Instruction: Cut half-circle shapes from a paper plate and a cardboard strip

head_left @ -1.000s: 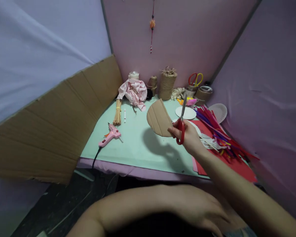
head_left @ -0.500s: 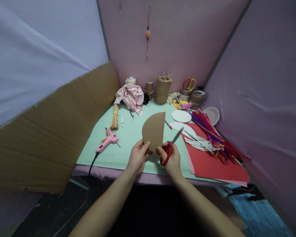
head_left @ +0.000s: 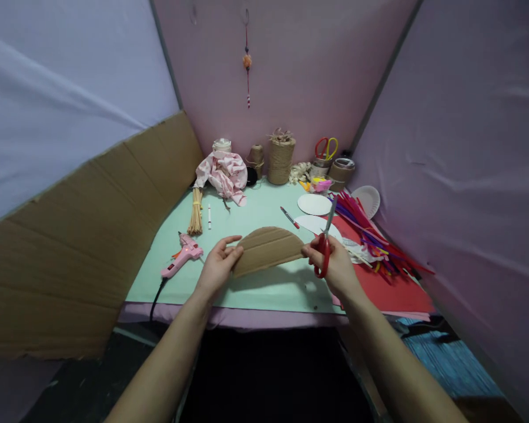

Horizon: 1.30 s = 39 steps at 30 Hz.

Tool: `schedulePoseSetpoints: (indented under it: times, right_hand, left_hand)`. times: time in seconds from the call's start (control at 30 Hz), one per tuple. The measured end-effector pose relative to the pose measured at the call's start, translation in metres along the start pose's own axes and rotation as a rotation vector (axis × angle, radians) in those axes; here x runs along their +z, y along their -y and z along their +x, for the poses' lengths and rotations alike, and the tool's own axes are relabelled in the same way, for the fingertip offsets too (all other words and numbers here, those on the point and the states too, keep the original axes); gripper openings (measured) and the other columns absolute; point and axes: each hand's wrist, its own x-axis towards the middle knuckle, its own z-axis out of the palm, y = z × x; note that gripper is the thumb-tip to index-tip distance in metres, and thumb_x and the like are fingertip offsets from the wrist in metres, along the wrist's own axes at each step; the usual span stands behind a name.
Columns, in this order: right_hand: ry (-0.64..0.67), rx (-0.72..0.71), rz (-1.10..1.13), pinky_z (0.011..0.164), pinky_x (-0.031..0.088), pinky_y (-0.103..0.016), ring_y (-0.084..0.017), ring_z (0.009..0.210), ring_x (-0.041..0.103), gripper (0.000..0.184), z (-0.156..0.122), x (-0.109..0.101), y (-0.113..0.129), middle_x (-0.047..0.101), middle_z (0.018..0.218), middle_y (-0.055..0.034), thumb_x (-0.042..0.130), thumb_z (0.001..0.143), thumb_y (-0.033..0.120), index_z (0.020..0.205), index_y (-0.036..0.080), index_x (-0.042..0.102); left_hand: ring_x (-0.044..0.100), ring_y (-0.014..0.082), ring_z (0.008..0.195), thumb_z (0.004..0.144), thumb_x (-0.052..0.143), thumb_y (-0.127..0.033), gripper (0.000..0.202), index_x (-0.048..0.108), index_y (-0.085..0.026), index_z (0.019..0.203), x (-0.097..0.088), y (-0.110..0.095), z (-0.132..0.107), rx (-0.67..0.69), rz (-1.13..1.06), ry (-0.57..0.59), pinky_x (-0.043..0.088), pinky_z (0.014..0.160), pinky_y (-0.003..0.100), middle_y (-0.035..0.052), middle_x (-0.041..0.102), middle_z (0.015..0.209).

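A half-disc of cardboard (head_left: 268, 249) is held up by both hands above the near part of the table (head_left: 264, 205), and its shadow is cast on the pale green cover below. Its straight edge is turned toward the person, while its rounded edge is turned away. The left corner is pinched by the left hand (head_left: 220, 264), with the thumb laid on the face and the fingers partly curled. The right corner is gripped between thumb and finger of the right hand (head_left: 335, 261); by this same hand the red-handled scissors (head_left: 322, 252) are also kept, with the blades pointed upward (whether the blades are fully together cannot be told).

To the left, a pink glue gun (head_left: 183, 255) is laid near a bundle of thin sticks (head_left: 196, 211). Beyond the cardboard, a pen with a red end (head_left: 290, 217) is seen beside two white discs (head_left: 314, 204). At the right, red paper (head_left: 383, 296) is partly covered by a heap of coloured pipe cleaners (head_left: 365, 229). Farther back, a big spool of twine (head_left: 281, 158) is placed near the wall.
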Motion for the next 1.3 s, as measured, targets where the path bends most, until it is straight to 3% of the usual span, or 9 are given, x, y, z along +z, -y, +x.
schedulePoseSetpoints:
  times: [0.13, 0.2, 0.27, 0.47, 0.57, 0.7, 0.83, 0.97, 1.3]
  right_hand:
    - [-0.222, -0.046, 0.122, 0.046, 0.041, -0.024, -0.013, 0.057, 0.055, 0.034, -0.004, 0.013, -0.012, 0.061, 0.074, 0.0001, 0.075, 0.067, 0.039, 0.081, 0.019, 0.052]
    - [-0.277, -0.064, 0.137, 0.045, 0.041, -0.024, -0.013, 0.057, 0.056, 0.03, -0.008, 0.023, -0.015, 0.061, 0.072, -0.0002, 0.072, 0.071, 0.039, 0.081, 0.019, 0.052]
    - [-0.284, -0.075, 0.128, 0.048, 0.042, -0.024, -0.014, 0.058, 0.056, 0.028, -0.015, 0.035, -0.017, 0.06, 0.07, 0.0, 0.07, 0.074, 0.038, 0.081, 0.019, 0.052]
    - [-0.176, 0.005, 0.136, 0.055, 0.046, -0.027, -0.014, 0.06, 0.057, 0.029, -0.044, 0.059, -0.036, 0.062, 0.076, -0.0012, 0.07, 0.075, 0.041, 0.083, 0.02, 0.051]
    - [-0.068, 0.08, 0.118, 0.049, 0.042, -0.026, -0.014, 0.055, 0.054, 0.033, -0.048, 0.055, -0.044, 0.061, 0.071, -0.0001, 0.07, 0.073, 0.045, 0.084, 0.021, 0.05]
    - [0.142, 0.083, 0.004, 0.05, 0.039, -0.026, -0.013, 0.051, 0.048, 0.033, -0.043, 0.038, -0.04, 0.053, 0.06, 0.0047, 0.064, 0.077, 0.051, 0.082, 0.021, 0.049]
    - [0.331, 0.02, -0.205, 0.054, 0.037, -0.025, -0.012, 0.058, 0.045, 0.028, -0.039, 0.019, -0.028, 0.047, 0.062, 0.0061, 0.063, 0.079, 0.044, 0.077, 0.021, 0.047]
    - [0.458, 0.055, -0.308, 0.056, 0.037, -0.025, -0.012, 0.06, 0.045, 0.024, -0.039, 0.006, -0.019, 0.049, 0.067, 0.0062, 0.065, 0.076, 0.037, 0.078, 0.021, 0.046]
    - [0.526, 0.066, -0.442, 0.057, 0.036, -0.025, -0.014, 0.064, 0.048, 0.021, -0.047, -0.006, -0.011, 0.058, 0.073, 0.0041, 0.065, 0.069, 0.025, 0.081, 0.021, 0.048]
  left_hand:
    - [0.063, 0.0195, 0.101, 0.075, 0.071, -0.048, 0.049, 0.06, -0.021, 0.114, 0.01, 0.007, -0.008, -0.019, -0.504, 0.052, 0.051, 0.085, 0.033, 0.0076, 0.066, 0.113]
    - [0.057, 0.0236, 0.116, 0.076, 0.072, -0.04, 0.044, 0.06, -0.02, 0.114, 0.022, 0.015, -0.014, -0.092, -0.62, 0.11, 0.046, 0.098, 0.04, 0.0093, 0.063, 0.122]
    - [0.056, 0.0239, 0.119, 0.076, 0.074, -0.028, 0.041, 0.06, -0.021, 0.114, 0.037, 0.023, -0.018, -0.134, -0.66, 0.117, 0.043, 0.101, 0.042, 0.0085, 0.063, 0.122]
    - [0.064, 0.0193, 0.101, 0.076, 0.07, -0.017, 0.028, 0.066, -0.018, 0.104, 0.074, 0.023, -0.01, -0.059, -0.741, -0.163, 0.048, 0.095, 0.037, 0.0051, 0.072, 0.103]
    - [0.066, 0.0188, 0.096, 0.075, 0.07, -0.014, 0.026, 0.067, -0.015, 0.101, 0.071, 0.023, -0.008, -0.093, -0.718, -0.211, 0.05, 0.092, 0.035, 0.005, 0.073, 0.098]
    - [0.068, 0.0176, 0.09, 0.074, 0.071, -0.012, 0.028, 0.067, -0.014, 0.102, 0.061, 0.028, -0.013, -0.151, -0.695, -0.167, 0.051, 0.092, 0.034, 0.0049, 0.074, 0.094]
    - [0.068, 0.0205, 0.091, 0.073, 0.072, -0.012, 0.037, 0.065, -0.013, 0.109, 0.056, 0.029, -0.02, -0.181, -0.632, -0.062, 0.051, 0.092, 0.037, 0.0062, 0.074, 0.094]
    - [0.068, 0.0248, 0.097, 0.073, 0.072, -0.013, 0.046, 0.06, -0.014, 0.117, 0.052, 0.027, -0.023, -0.207, -0.594, 0.059, 0.051, 0.093, 0.042, 0.0079, 0.074, 0.095]
    - [0.066, 0.0276, 0.104, 0.077, 0.067, -0.015, 0.045, 0.058, -0.013, 0.121, 0.045, 0.036, -0.026, -0.294, -0.631, 0.163, 0.049, 0.097, 0.045, 0.0105, 0.073, 0.1]
